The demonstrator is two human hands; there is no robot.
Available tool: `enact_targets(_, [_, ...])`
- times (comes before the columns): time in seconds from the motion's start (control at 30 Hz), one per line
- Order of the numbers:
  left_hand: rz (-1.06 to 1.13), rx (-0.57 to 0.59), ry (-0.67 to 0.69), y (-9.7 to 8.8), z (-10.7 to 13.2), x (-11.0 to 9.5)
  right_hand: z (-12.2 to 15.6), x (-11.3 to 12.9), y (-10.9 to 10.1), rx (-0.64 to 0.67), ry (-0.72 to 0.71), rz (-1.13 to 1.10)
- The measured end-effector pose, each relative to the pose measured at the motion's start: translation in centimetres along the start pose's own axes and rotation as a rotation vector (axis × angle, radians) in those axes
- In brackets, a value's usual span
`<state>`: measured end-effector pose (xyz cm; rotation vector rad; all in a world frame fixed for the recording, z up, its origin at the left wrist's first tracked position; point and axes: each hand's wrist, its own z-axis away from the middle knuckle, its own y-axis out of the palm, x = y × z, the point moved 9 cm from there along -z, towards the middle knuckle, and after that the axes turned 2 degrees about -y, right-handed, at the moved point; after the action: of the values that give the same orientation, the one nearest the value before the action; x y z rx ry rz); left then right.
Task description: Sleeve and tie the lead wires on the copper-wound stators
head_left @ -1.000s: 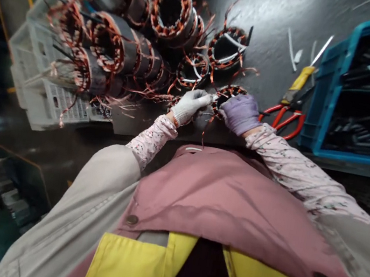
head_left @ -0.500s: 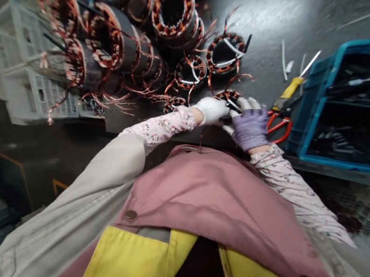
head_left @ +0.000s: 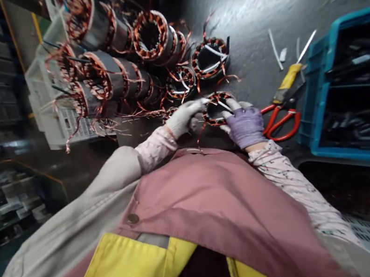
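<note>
A motor stator [head_left: 206, 117] with copper windings and a white sleeve across its opening stands at the table's front edge, between my hands. My right hand [head_left: 244, 125], in a purple glove with pale fingertips, grips its right side. My left hand [head_left: 186, 116], white-gloved, is closed with its fingertips at the stator's left rim; what they pinch is too small to make out. A copper lead hangs from the front of the stator. Close behind stand two more stators, a small one [head_left: 170, 79] and a larger one [head_left: 226, 65], both with white sleeves.
Several stators [head_left: 99, 25] lie in rows at the left, loose wires sticking out, near a white plastic crate [head_left: 43, 86]. Red-handled scissors [head_left: 295, 128] and a yellow-handled tool [head_left: 290, 77] lie right of my hands. Beyond them is a blue divided bin [head_left: 315, 94]. Cut white sleeves [head_left: 275, 48] lie behind.
My left hand has drawn back to the left, uncovering more of the stator. My right hand remains at its right side. The whole view has shifted and turned a little.
</note>
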<state>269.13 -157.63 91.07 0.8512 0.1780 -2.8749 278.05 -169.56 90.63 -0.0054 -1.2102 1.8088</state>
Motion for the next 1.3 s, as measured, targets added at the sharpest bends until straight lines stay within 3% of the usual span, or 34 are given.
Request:
enact_targets(0.07, [0.121,-0.067,-0.017,-2.5,1.5,2.2,0.8,0.9,-0.3,0.02,-0.096,0.036])
enact_targets(0.1, [0.148,-0.042,-0.027,-2.7,2.1,3.3,1.1,1.2,-0.4,0.027,-0.114,0.055])
enact_targets(0.17, [0.188,0.087,-0.042,-1.2,3.0,4.8,1.1,2.1,-0.4,0.04,-0.147,0.096])
enact_targets(0.27, [0.412,0.292,-0.1,2.6,3.5,5.3,-0.1,3.3,0.4,0.031,-0.199,0.136])
enact_targets(0.33, [0.693,0.313,-0.172,3.3,3.3,5.0,-1.1,3.3,0.8,-0.01,-0.215,0.143])
enact_targets(0.43, [1.096,0.193,-0.213,0.6,3.0,4.7,-1.6,2.0,0.7,-0.075,-0.209,0.14])
enact_targets(0.53, [1.206,0.164,-0.252,-1.5,3.2,5.1,-0.8,1.2,0.1,-0.11,-0.197,0.145])
enact_targets(0.73, [1.23,0.218,-0.192,-1.0,2.6,6.4,1.0,2.9,0.4,-0.143,-0.139,0.152])
enact_targets(0.83, [0.986,0.184,-0.176,-1.7,3.2,7.9,1.6,2.5,0.2,-0.222,-0.066,0.08])
enact_targets(0.9, [0.579,0.147,-0.074,-3.3,4.7,7.6,2.7,0.6,-1.3,-0.385,-0.003,-0.004])
enact_targets(0.97, [0.108,0.007,0.153,-5.6,6.5,5.0,4.4,-2.9,-3.4,-0.628,0.121,-0.126])
enact_targets(1.03, [-0.232,-0.156,0.428,-6.5,8.1,0.6,5.7,-7.2,-4.5,-0.833,0.285,-0.338])
enact_targets(1.1, [-0.426,-0.183,0.647,-4.7,7.7,-3.7,4.7,-10.1,-4.1,-0.87,0.383,-0.563])
enact_targets(1.17, [-0.603,-0.096,0.774,-1.2,4.7,-6.5,1.4,-10.3,-3.1,-0.744,0.373,-0.751])
enact_targets(1.23, [-0.772,-0.024,0.761,1.8,-0.3,-7.2,-2.5,-8.4,-1.9,-0.576,0.312,-0.866])
enact_targets(1.3, [-0.802,0.008,0.702,3.4,-4.9,-6.6,-5.8,-5.6,-0.6,-0.459,0.28,-0.927])
